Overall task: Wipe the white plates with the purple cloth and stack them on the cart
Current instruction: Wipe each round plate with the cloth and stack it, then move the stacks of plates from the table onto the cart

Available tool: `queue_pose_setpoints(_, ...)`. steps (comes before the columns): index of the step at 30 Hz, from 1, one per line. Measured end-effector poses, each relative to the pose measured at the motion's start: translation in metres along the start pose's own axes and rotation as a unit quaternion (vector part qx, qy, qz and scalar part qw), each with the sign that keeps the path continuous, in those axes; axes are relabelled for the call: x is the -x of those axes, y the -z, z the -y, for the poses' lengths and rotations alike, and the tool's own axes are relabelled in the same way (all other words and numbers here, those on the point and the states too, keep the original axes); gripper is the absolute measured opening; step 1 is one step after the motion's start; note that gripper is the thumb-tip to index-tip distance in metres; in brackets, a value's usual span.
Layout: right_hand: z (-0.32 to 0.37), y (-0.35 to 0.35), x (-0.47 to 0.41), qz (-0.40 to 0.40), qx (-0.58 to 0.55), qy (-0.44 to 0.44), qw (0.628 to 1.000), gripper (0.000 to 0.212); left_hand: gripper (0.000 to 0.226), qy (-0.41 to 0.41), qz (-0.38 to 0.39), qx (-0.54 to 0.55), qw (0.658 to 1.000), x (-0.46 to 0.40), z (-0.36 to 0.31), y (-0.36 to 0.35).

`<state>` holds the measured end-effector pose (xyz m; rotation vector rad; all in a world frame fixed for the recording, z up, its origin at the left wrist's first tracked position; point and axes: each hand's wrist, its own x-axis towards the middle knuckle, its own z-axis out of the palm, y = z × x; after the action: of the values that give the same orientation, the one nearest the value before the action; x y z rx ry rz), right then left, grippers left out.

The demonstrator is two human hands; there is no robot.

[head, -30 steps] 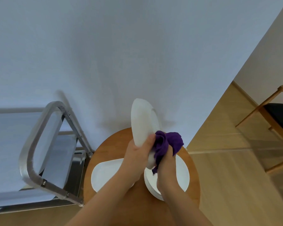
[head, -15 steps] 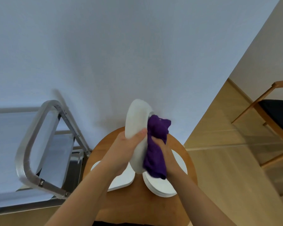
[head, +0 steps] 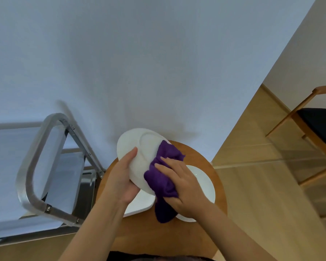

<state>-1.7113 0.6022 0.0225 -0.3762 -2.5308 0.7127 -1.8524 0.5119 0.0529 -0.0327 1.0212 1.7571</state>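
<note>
2 bare hands work over 1 round wooden table (head: 177, 240). The left hand (head: 123, 178) grips 1 white plate (head: 139, 157) by its edge at the plate's 8 o'clock, thumb lying on the face turned to the camera and the other fingers hidden behind it; the plate is lifted off the table and tilted, its upper rim toward 11 o'clock. The right hand (head: 183, 187) lies flat with fingers spread on 1 purple cloth (head: 162, 181), pressing it against the plate's face at the plate's 4 o'clock; the loose end of the cloth hangs down toward 6 o'clock, past the plate's lower rim.

On the table lie more white dishes: 1 plate with rounded corners (head: 139, 206) at 7 o'clock from the held plate, mostly hidden under the left hand, and 1 round plate or stack (head: 205, 185) at 4 o'clock, under the right hand; how many plates are in it cannot be told.

1 metal cart (head: 38, 166) stands just beside the table at its 9 o'clock, its looped handle nearest the camera; no plates show on the visible part of it. 1 wooden chair with a dark seat (head: 316, 125) stands well apart at 2 o'clock, on the wood floor (head: 271, 194)
</note>
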Motion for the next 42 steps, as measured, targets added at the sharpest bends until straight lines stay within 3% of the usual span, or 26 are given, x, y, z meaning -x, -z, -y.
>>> queue_pose_setpoints(5, -0.025, -0.004, 0.030, 0.041, 0.015, -0.111, 0.993, 0.054, 0.048, -0.025, 0.020, -0.077, 0.997, -0.005, -0.006, 0.021)
queue_pose_setpoints(8, -0.030, -0.017, 0.050, 0.060, -0.071, -0.226, 0.970, 0.054, 0.052, -0.040, 0.029, -0.121, 0.991, -0.005, -0.016, 0.029)
queue_pose_setpoints(12, -0.029, -0.047, 0.069, 0.075, -0.149, -0.306, 0.937, 0.049, 0.057, -0.063, 0.011, -0.224, 0.973, -0.008, -0.002, 0.032)
queue_pose_setpoints(15, -0.037, -0.078, 0.085, 0.115, -0.200, -0.376, 0.898, 0.058, 0.032, -0.053, 0.000, -0.333, 0.941, -0.013, 0.025, 0.033)
queue_pose_setpoints(17, -0.045, -0.098, 0.097, 0.127, -0.227, -0.425, 0.867, 0.053, 0.022, -0.023, -0.003, -0.376, 0.926, -0.015, 0.040, 0.036)
queue_pose_setpoints(21, -0.063, -0.125, 0.121, 0.130, -0.236, -0.482, 0.834, 0.034, 0.051, 0.035, 0.006, -0.277, 0.960, -0.021, 0.051, 0.045)
queue_pose_setpoints(24, -0.072, -0.137, 0.137, 0.118, -0.242, -0.497, 0.825, 0.028, 0.045, 0.062, 0.014, -0.203, 0.977, -0.023, 0.056, 0.054)
queue_pose_setpoints(28, -0.080, -0.140, 0.140, 0.109, -0.295, -0.518, 0.795, 0.045, 0.032, 0.067, -0.021, -0.302, 0.951, -0.025, 0.075, 0.053)
queue_pose_setpoints(30, -0.085, -0.130, 0.133, 0.096, -0.297, -0.604, 0.733, 0.039, 0.023, 0.063, -0.045, -0.397, 0.915, -0.029, 0.088, 0.047)
queue_pose_setpoints(32, -0.087, -0.105, 0.118, 0.008, -0.380, -0.683, 0.623, 0.026, 0.015, 0.043, -0.017, -0.495, 0.868, -0.031, 0.102, 0.040)
queue_pose_setpoints(34, -0.088, -0.073, 0.102, -0.082, -0.476, -0.675, 0.558, 0.034, 0.001, 0.023, 0.036, -0.606, 0.795, -0.034, 0.112, 0.031)
queue_pose_setpoints(36, -0.090, -0.040, 0.087, -0.110, -0.553, -0.616, 0.550, 0.052, 0.033, -0.008, 0.117, -0.733, 0.670, -0.042, 0.129, 0.028)
queue_pose_setpoints(38, -0.095, -0.020, 0.075, -0.079, -0.555, -0.584, 0.587, 0.075, 0.054, -0.033, 0.190, -0.827, 0.529, -0.055, 0.150, 0.025)
queue_pose_setpoints(39, -0.100, -0.016, 0.071, -0.061, -0.519, -0.589, 0.616, 0.073, 0.057, -0.052, 0.212, -0.851, 0.478, -0.061, 0.159, 0.023)
queue_pose_setpoints(42, -0.120, -0.018, 0.075, -0.065, -0.397, -0.627, 0.666, 0.039, 0.060, -0.073, 0.238, -0.887, 0.389, -0.080, 0.182, 0.019)
